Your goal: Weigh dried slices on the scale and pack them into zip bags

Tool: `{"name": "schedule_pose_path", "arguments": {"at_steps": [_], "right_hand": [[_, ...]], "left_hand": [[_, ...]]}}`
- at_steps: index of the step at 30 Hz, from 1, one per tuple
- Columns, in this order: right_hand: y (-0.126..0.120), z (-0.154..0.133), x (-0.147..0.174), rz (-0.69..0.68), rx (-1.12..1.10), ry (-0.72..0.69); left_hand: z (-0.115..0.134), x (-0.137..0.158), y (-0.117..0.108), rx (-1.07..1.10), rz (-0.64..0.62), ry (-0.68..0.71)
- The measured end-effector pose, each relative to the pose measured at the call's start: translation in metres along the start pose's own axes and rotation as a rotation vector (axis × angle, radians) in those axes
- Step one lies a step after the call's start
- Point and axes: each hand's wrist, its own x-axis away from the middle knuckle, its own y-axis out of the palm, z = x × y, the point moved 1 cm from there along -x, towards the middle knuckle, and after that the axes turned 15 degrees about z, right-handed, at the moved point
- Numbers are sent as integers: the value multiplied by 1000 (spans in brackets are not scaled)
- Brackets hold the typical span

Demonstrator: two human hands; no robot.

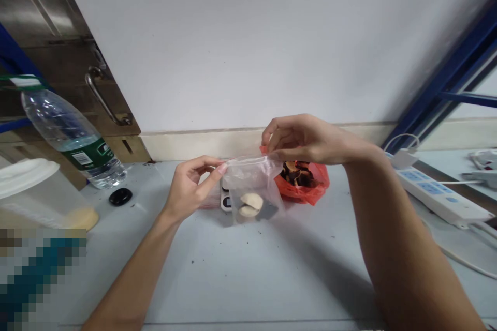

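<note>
A clear plastic zip bag (pixel 256 178) hangs upright between my two hands, with a few pale, flat slices (pixel 250 205) at its bottom. My left hand (pixel 194 183) pinches the bag's top left corner between thumb and fingers. At the top right corner, my right hand (pixel 305 139) grips the bag's edge, its other fingers curled. Behind the bag, partly hidden, sits a small white scale (pixel 225 202). A stack of clear bags (pixel 212 197) lies to its left. Just beyond the right hand, a red plastic bag (pixel 320 186) stands open, holding dark-edged dried slices (pixel 298 174).
On the left stand a water bottle (pixel 77 134) with a green label and a cloudy plastic cup (pixel 39 196) with a white lid. A black round cap (pixel 120 196) lies near them. A white power strip (pixel 442 194) with cables is at right. A white wall (pixel 248 46) rises behind the table (pixel 233 284).
</note>
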Motion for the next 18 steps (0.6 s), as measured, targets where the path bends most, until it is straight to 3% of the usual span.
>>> {"name": "schedule_pose_path", "arguments": {"at_steps": [4,9,18], "right_hand": [[9,-4,-2,-8,125,-77],[40,-13,-10,-11,226,-191],[54,-14,-9,-59,373,-235]], "left_hand": [[2,3,0,-45,3,141],[4,8,4,-138,-7,294],[9,10,4,-219,-53,340]]}}
